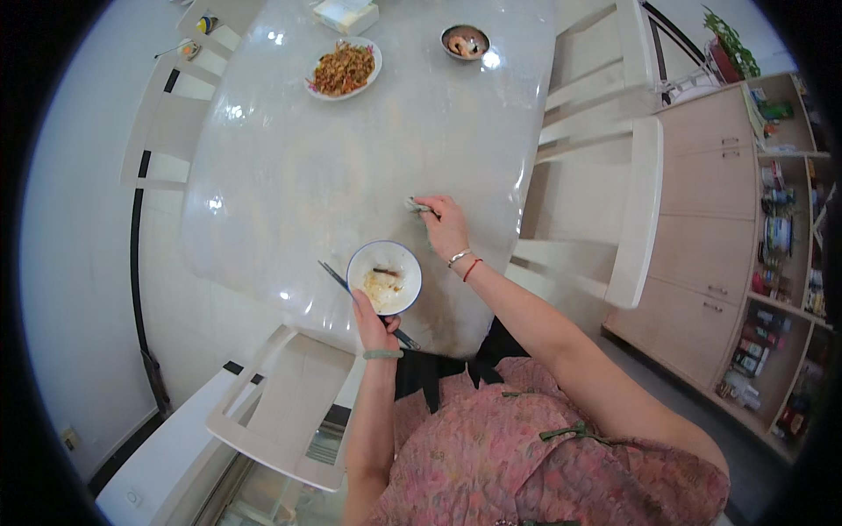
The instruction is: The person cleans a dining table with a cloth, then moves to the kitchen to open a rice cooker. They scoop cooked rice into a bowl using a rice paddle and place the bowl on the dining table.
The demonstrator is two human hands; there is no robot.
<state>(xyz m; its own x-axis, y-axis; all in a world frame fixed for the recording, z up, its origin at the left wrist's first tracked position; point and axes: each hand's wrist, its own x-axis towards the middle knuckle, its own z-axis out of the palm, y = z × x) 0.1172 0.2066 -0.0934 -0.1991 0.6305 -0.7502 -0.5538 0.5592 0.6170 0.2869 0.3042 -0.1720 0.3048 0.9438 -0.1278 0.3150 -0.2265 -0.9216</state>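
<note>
A white bowl with a blue rim (384, 277) stands near the front edge of the white table (351, 167), with food leftovers inside. My left hand (375, 321) grips the bowl's near rim and also holds dark chopsticks (338, 280) that stick out to the left of the bowl. My right hand (445, 225) rests on the table to the right of the bowl, its fingers closed on a small crumpled whitish piece (418, 206), perhaps a tissue.
A plate of stir-fried food (343, 69), a small dark bowl (465, 41) and a white box (346, 15) sit at the far end. White chairs (605, 219) surround the table. A cabinet with shelves (745, 228) stands at the right.
</note>
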